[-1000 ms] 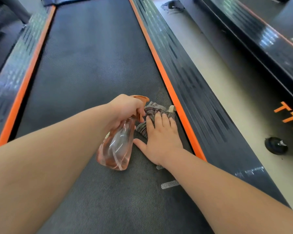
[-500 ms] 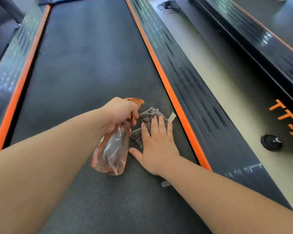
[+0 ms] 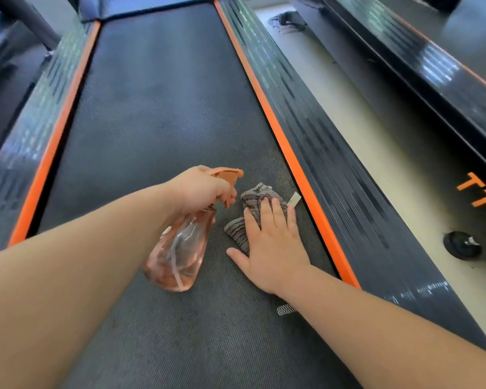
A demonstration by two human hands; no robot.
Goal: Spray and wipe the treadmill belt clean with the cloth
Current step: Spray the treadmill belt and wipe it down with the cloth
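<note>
On the dark textured treadmill belt [image 3: 157, 113], between orange-edged side rails [image 3: 289, 153], the flat right hand [image 3: 272, 242] presses a striped cloth [image 3: 253, 200] just right of the spray bottle [image 3: 180, 254] gripped by the left hand [image 3: 199, 189].

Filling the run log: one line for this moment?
left hand: grips bottle | right hand: presses cloth on belt

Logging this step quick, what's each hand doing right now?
Left hand: grips the spray bottle by its neck.
Right hand: open, fingers flat, pressing the cloth onto the belt.
</note>
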